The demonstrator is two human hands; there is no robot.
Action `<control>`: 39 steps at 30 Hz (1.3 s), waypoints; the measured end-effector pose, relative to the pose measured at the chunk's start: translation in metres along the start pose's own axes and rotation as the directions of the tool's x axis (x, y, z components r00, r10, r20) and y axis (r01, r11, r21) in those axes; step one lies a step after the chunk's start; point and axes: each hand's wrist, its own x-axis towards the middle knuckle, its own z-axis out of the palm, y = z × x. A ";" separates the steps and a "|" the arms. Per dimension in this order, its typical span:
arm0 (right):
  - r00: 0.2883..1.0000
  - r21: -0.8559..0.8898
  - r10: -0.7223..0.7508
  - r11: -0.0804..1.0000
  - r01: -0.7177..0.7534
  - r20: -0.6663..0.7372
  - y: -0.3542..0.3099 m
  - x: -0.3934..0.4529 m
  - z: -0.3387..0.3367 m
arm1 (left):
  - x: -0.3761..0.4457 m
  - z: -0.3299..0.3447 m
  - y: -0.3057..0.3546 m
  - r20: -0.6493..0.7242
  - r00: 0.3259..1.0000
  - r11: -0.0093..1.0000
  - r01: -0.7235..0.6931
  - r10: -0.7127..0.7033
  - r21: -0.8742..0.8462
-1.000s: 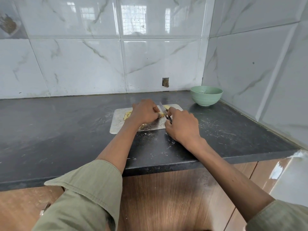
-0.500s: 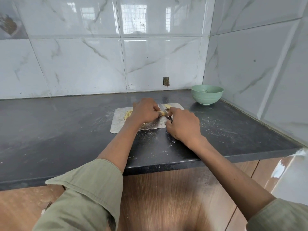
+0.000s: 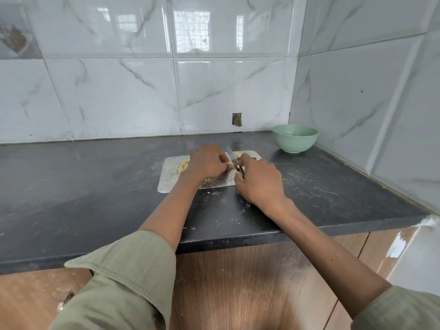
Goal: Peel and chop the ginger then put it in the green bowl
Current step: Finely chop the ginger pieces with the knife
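Observation:
A steel cutting board (image 3: 169,177) lies on the dark counter. My left hand (image 3: 207,161) pinches a piece of ginger (image 3: 230,165) against the board. My right hand (image 3: 258,181) grips a knife (image 3: 232,158) by its dark handle, and the blade rests across the ginger just right of my left fingertips. Pale chopped pieces (image 3: 182,167) lie on the board to the left of my left hand. Another yellow piece (image 3: 237,154) sits behind the blade. The green bowl (image 3: 295,138) stands at the back right, near the wall corner.
Tiled walls close the counter at the back and on the right. The dark counter (image 3: 83,186) stretches wide to the left of the board. Scraps and dust speckle it around the board. Its front edge runs above wooden cabinet fronts (image 3: 238,282).
Both hands stay in place on the board. The knife blade has dropped and risen again over the ginger, with only small shifts.

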 end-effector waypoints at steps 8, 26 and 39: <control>1.000 -0.004 0.011 1.000 -0.011 0.004 -0.001 0.000 0.000 | 0.002 0.003 -0.001 0.005 1.000 1.000 0.011 -0.011 -0.005; 0.999 0.031 0.008 0.999 -0.009 0.038 0.002 0.007 0.006 | 0.000 0.004 0.001 -0.017 1.000 1.000 -0.005 0.005 -0.002; 0.998 0.053 0.026 0.998 -0.029 0.052 0.004 0.009 0.004 | 0.002 0.006 -0.002 -0.033 0.999 1.000 -0.009 0.010 0.010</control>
